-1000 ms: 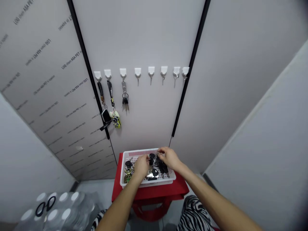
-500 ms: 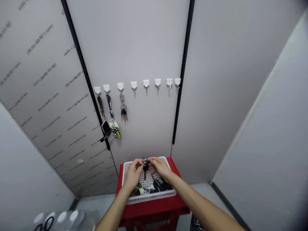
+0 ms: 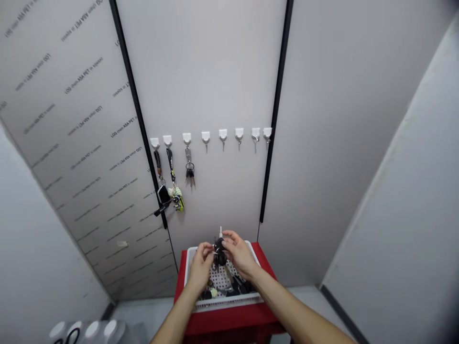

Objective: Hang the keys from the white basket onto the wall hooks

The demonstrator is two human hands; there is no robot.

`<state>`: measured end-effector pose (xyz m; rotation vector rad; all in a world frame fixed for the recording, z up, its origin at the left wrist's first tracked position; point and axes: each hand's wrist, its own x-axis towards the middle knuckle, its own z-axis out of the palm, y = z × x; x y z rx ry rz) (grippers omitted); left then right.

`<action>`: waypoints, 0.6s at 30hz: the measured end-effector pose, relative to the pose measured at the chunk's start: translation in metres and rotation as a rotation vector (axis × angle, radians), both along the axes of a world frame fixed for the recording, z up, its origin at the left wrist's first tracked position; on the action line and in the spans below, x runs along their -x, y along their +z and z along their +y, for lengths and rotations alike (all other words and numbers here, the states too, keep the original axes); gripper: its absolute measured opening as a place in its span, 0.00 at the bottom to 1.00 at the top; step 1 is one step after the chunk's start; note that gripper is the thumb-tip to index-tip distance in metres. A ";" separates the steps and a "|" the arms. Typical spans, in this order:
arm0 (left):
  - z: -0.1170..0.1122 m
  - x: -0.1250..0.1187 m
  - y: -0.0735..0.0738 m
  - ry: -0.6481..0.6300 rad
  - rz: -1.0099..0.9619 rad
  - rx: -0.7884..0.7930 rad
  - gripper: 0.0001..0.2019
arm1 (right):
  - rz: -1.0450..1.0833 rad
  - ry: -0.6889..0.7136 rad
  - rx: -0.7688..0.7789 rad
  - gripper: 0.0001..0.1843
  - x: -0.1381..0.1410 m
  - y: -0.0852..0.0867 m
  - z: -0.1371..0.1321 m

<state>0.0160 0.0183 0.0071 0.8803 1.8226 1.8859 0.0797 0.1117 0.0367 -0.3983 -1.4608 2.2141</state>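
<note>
Both my hands are raised just above a white perforated basket (image 3: 229, 302) of keys. My left hand (image 3: 201, 263) and my right hand (image 3: 238, 251) pinch one bunch of black-headed keys (image 3: 219, 248) between them, a silver blade sticking up. Several more keys (image 3: 239, 284) lie in the basket. On the wall above runs a row of white hooks (image 3: 223, 134). The three hooks at the left carry key sets: a black fob on a strap (image 3: 162, 191), a yellow-green charm on a strap (image 3: 177, 198) and a small dark key bunch (image 3: 190, 171). The other hooks are bare.
The basket stands on a red stand (image 3: 229, 325) against the grey wall. Black vertical strips (image 3: 274, 114) divide the wall panels. Round white caps of packed bottles (image 3: 89, 329) show at the bottom left. A pale wall (image 3: 412, 215) closes in on the right.
My hands have lifted the key bunch out of the basket and brought it up between them. The view has tilted upward, so the basket sits lower in the picture.
</note>
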 end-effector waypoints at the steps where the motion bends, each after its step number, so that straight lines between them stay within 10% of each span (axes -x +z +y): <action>1: 0.000 0.000 0.001 -0.042 -0.081 0.000 0.08 | 0.026 -0.016 0.030 0.17 0.001 0.001 0.000; 10: -0.007 0.008 0.015 -0.073 -0.098 0.150 0.12 | 0.040 -0.112 0.060 0.17 0.002 0.001 0.017; 15: -0.012 0.017 0.043 0.000 0.238 0.302 0.06 | -0.192 -0.299 -0.545 0.13 -0.003 -0.002 0.021; 18: -0.011 0.018 0.060 -0.063 0.375 0.347 0.06 | -0.145 -0.175 -0.897 0.13 -0.004 0.002 0.012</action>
